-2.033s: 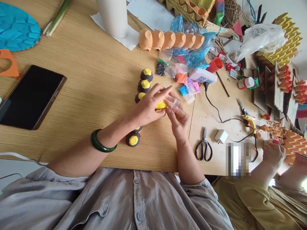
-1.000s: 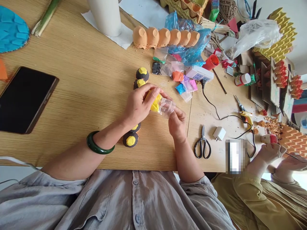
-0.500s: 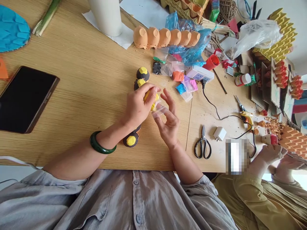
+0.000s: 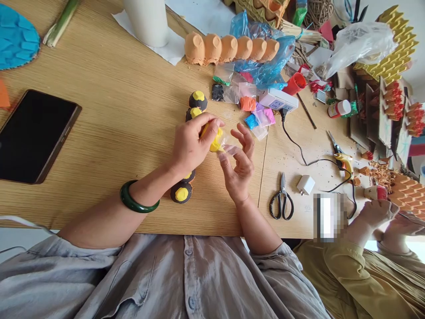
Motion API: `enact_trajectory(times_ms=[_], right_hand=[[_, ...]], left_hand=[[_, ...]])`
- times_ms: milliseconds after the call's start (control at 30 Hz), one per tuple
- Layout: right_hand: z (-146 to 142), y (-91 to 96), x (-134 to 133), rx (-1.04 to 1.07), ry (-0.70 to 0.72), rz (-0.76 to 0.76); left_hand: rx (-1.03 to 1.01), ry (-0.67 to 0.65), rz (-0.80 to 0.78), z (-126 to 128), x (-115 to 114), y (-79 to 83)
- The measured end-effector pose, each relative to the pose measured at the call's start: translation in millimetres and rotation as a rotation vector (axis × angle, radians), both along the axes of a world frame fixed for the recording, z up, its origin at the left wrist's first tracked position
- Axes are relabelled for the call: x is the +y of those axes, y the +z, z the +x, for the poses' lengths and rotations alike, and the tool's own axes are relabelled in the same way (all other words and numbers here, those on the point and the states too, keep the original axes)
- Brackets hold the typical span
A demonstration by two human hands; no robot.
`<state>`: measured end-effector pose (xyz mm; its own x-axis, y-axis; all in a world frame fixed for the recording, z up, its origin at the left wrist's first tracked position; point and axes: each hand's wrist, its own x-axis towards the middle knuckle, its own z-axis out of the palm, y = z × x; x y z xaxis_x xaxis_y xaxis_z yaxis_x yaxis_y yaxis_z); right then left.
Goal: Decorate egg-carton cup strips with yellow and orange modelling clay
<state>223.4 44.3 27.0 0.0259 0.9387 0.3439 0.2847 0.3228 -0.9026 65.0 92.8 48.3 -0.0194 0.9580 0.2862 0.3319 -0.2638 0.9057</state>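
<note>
My left hand point(image 4: 189, 144), with a green bangle on its wrist, is closed round a lump of yellow clay point(image 4: 214, 138) that sits in a small clear plastic bag point(image 4: 227, 145). My right hand point(image 4: 238, 165) is palm up beside it, fingers apart, with thumb and forefinger on the bag's edge. Under my left hand runs a row of dark brown balls topped with yellow; one point(image 4: 198, 100) shows beyond the hand and one point(image 4: 181, 193) near my wrist.
A black phone point(image 4: 33, 135) lies at the left. Black scissors point(image 4: 282, 201), a white plug point(image 4: 305, 184), a power strip point(image 4: 278, 99), small bags of coloured clay point(image 4: 255, 116) and a row of orange egg-carton cups point(image 4: 229, 48) lie to the right and beyond. Another person's hand point(image 4: 376, 208) works at right.
My right hand let go its full grip on the bag and opened palm up, fingers spread. My left hand closed round the yellow clay and stayed over the row of balls.
</note>
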Motion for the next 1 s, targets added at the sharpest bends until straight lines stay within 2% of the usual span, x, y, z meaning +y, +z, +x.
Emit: enact_trajectory(times_ms=[167, 367, 500, 733, 1000], right_hand=[[1.6, 0.6, 0.6, 0.071, 0.027, -0.045], [0.8, 3.7, 0.6, 0.193, -0.040, -0.131], [-0.2, 4.0, 4.7, 0.348, -0.031, -0.180], [0.2, 4.0, 12.9, 0.641, -0.058, -0.381], [3.7, 0.1, 21.1, 0.725, -0.032, -0.491]], left_hand=[[-0.018, 0.016, 0.020, -1.8, 0.5, 0.3], [-0.065, 0.114, 0.009, -10.0, 8.3, -2.1], [-0.090, 0.114, -0.029, -11.1, 10.6, -5.1], [-0.151, 0.153, -0.100, -10.7, 10.7, -7.3], [-0.024, 0.140, -0.113, -12.6, 15.0, -16.3]])
